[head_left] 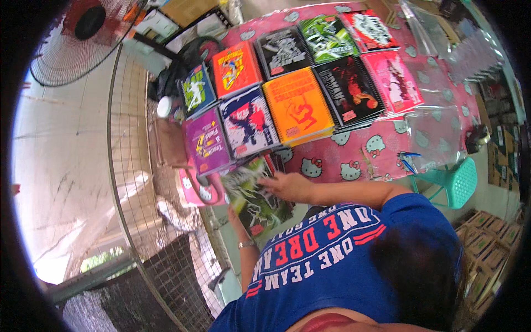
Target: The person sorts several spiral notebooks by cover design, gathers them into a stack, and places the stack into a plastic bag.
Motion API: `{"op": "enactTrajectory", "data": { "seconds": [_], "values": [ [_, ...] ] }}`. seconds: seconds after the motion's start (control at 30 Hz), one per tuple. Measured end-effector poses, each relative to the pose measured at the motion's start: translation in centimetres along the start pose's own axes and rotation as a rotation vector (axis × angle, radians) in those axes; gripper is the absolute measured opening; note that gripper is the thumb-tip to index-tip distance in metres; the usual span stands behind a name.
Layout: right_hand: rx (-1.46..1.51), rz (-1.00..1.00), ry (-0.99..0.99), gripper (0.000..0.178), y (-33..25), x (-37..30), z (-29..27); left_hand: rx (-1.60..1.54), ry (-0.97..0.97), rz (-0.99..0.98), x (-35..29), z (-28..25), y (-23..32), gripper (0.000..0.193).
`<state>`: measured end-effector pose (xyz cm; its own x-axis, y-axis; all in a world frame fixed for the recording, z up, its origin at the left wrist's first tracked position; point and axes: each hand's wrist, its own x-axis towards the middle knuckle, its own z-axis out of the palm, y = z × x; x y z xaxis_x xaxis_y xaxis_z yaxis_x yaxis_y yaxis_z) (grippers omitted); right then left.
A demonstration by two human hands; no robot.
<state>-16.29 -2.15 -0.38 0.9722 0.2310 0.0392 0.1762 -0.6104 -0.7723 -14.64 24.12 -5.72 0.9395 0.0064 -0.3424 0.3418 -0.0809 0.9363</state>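
Near the table's front edge, a green and black notebook (257,203) is tilted in front of my body, its upper part smeared by motion. My left hand (238,224) grips its left edge from below, with most of the fingers hidden behind it. My right hand (286,187) reaches in from the right, its fingers lying across the upper part of the cover. Darker notebook edges show beneath my right hand; how many are there I cannot tell. Just beyond lie a purple notebook (207,141) and a white, navy and red notebook (248,123).
Two rows of spiral notebooks, including an orange-yellow one (297,105) and a black one (349,91), cover the pink patterned tablecloth (332,157). Clear plastic sleeves (434,133) and a blue-handled tool (408,161) lie right. A green stool (462,180), wire mesh and a fan (86,33) surround the table.
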Motion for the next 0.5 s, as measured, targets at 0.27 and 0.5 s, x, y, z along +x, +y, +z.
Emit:
{"op": "enactTrajectory", "data": {
  "seconds": [0.27, 0.5],
  "values": [
    [-0.213, 0.046, -0.345, 0.046, 2.7, 2.7, -5.3, 0.917, -0.125, 0.281, 1.0, 2.3, 1.1, 0.08],
    [-0.861, 0.692, 0.968, 0.027, 23.0, -5.5, -31.8, 0.692, -0.245, 0.599, 5.5, 19.4, 12.5, 0.045]
  ]
}}
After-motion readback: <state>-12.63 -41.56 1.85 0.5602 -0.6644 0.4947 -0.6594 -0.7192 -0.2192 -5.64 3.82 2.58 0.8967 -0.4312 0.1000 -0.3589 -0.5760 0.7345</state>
